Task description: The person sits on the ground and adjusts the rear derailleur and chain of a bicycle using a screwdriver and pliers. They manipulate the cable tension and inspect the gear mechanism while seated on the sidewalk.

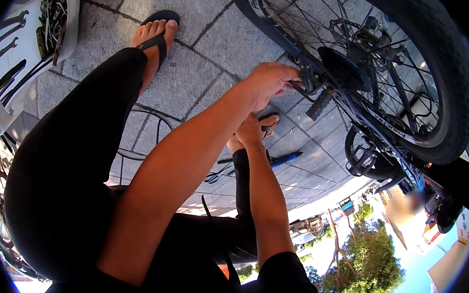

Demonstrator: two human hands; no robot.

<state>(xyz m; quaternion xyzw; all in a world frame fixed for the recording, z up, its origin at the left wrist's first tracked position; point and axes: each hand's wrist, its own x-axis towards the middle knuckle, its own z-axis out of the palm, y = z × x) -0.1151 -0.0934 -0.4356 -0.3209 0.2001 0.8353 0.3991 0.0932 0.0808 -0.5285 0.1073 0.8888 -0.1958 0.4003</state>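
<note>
A bicycle's rear wheel, with its black tyre [454, 103], stands at the upper right. At its hub are a dark cassette [340, 66] and a rear derailleur [309, 78]. My left hand [269, 84] reaches up to the derailleur, its fingertips closed on a part there; the exact part is hard to make out. Close under the left wrist is my right hand [249, 130], with its fingers hidden from sight. Beneath the derailleur hangs a ribbed black piece [319, 104].
A white tool case [69, 9] with wrenches lies at the left. On the grey paving [202, 72] are a looped black cable [159, 129], a blue-handled tool [286, 159] and scissor-like pliers [213, 177]. My sandalled foot [159, 38] is near the case.
</note>
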